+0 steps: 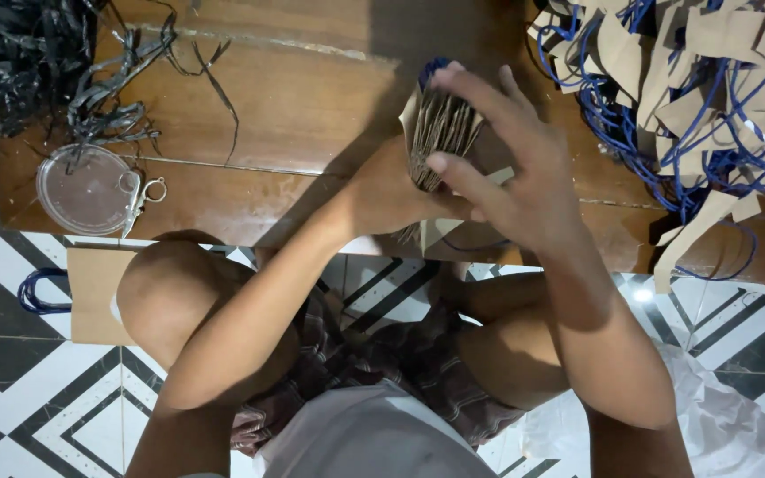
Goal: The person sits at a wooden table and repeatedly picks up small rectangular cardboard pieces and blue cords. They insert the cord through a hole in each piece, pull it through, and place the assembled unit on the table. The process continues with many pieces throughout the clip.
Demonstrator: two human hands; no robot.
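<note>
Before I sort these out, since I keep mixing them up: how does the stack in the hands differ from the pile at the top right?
The stack of brown card pieces is neat and tightly aligned, gripped between the left hand and right hand; the pile of card pieces lies loose and tangled on the wooden board. The pile is far larger and untouched. Both are brown card with blue cord.

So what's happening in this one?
A person sitting on a patterned tile floor holds a stack of brown card pieces over a low wooden board. The left hand grips the stack from below; the right hand rests over its top. A heap of similar card pieces with blue cords lies at right, black strips at left, beside a clear lid.
</note>
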